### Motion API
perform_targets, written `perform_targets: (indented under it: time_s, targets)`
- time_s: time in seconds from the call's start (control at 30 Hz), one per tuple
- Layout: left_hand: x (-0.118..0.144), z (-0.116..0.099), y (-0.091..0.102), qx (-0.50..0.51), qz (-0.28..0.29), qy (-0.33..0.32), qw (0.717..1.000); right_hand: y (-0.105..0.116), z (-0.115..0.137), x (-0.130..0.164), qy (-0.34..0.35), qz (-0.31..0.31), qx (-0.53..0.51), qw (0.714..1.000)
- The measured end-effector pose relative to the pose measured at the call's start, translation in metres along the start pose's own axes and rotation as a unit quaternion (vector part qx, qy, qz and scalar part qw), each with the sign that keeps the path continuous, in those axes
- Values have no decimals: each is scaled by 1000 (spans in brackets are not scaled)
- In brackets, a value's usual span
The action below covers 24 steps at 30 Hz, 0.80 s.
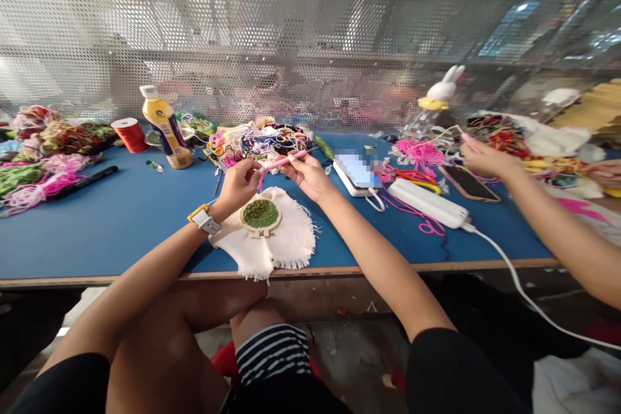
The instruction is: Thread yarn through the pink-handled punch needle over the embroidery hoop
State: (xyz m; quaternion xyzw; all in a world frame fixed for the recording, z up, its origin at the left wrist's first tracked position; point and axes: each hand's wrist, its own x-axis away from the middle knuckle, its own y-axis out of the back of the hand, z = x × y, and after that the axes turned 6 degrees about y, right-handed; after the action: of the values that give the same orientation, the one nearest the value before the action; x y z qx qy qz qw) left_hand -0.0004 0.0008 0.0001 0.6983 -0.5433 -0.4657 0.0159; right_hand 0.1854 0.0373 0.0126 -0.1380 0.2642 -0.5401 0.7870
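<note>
My right hand (310, 178) holds a pink pen-shaped punch needle (292, 159) level above the table, its tip pointing left. My left hand (240, 186) is closed in a pinch at that tip, with pink yarn (262, 181) hanging by its fingertips. Exactly how the yarn meets the tip is too small to see. Just below both hands lies a white fringed cloth (295, 239). A small round embroidery hoop (262, 233) sits on it, framing green looped stitching (261, 213).
Yarn heaps (272, 140), a juice bottle (167, 129) and a red spool (130, 136) stand behind and left. Rightward are a lit phone (356, 171), a white power strip (429, 202) with a cable, and a dark phone (469, 182). A co-worker's hand (485, 158) holds a pink tool.
</note>
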Motion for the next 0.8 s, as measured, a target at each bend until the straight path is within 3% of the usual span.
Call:
perform_targets:
  time_s: [0.17, 0.4, 0.67, 0.8]
  targets:
    - [0, 0, -2, 8, -17, 3, 1000, -4, 2, 0, -2, -29, 4, 1000]
    - [2, -3, 1, -42, -21, -42, 998, -2, -4, -3, -8, -60, 27, 998]
    - [4, -3, 0, -54, -40, -102, 993, 3, -12, -5, -8, -64, 24, 998]
    - [4, -4, -3, -33, -70, -83, 994, 3, -7, -4, -4, -38, 4, 999]
